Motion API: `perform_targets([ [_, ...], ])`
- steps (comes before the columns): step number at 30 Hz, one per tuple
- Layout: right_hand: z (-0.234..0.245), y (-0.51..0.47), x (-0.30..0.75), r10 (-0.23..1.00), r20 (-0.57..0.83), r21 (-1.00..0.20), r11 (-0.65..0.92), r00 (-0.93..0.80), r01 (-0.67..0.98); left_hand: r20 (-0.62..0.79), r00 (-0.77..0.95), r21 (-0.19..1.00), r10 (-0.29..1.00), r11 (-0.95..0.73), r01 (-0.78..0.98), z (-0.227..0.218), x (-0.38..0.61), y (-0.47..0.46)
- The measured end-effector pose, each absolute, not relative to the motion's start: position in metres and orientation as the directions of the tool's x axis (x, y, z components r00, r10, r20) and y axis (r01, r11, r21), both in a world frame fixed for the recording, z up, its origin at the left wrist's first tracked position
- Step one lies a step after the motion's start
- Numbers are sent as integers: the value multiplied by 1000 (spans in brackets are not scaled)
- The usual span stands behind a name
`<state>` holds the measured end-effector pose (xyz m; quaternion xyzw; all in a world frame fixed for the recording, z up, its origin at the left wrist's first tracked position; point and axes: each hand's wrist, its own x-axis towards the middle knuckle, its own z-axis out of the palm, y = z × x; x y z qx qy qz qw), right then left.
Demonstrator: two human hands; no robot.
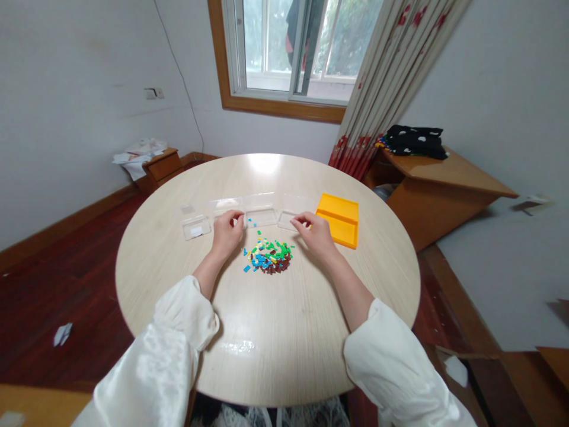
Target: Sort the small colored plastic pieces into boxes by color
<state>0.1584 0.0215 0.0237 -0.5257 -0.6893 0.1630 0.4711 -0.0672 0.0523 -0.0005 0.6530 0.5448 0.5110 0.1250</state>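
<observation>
Small building bricks (272, 256) in blue, green, brown, yellow and cream lie in a loose pile on the round table (267, 332). My left hand (227, 232), left of the pile, has its fingers curled together beside a clear plastic box (261, 217). To the right, my right hand (315, 232) pinches thumb and finger together at another clear box (287, 220). Anything between the fingers of either hand is too small to make out. A few blue bricks (252, 222) lie near the middle box.
A clear box (195, 228) with a white slip stands at the left. An open yellow case (336, 220) lies at the right. Beyond the table are a window, a curtain (391, 71) and a wooden cabinet (444, 178) with black cloth on top.
</observation>
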Motion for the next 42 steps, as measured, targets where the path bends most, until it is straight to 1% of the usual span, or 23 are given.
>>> perform_targets([
  [3,25,30,185,815,556,-668,319,165,672,536,-72,718,841,-409,563,3,-63,48],
  [5,24,33,200,799,565,-628,256,204,735,531,-12,712,847,-439,548,6,-60,43],
  [10,14,37,219,801,551,-527,116,235,842,501,162,691,850,-506,517,12,-54,33],
  [15,8,39,225,821,500,-459,-16,274,888,495,173,693,851,-507,513,14,-53,30],
  [20,9,36,223,839,464,-421,-74,285,904,435,202,740,878,-476,475,14,-55,32],
  [23,11,35,221,843,458,-411,-81,282,908,367,267,757,891,-453,471,13,-59,34],
  [25,12,36,219,841,464,-426,-63,278,903,308,347,748,886,-451,487,13,-62,35],
  [27,13,36,215,840,481,-452,-8,251,892,255,431,725,866,-466,507,12,-65,36],
  [31,12,33,195,829,548,-475,194,116,858,205,542,677,815,-518,523,13,-69,38],
  [37,4,25,155,817,569,-459,408,-91,789,161,590,649,791,-535,541,12,-70,41],
  [42,-1,22,141,818,530,-468,503,-225,727,169,595,635,786,-549,544,11,-70,41],
])
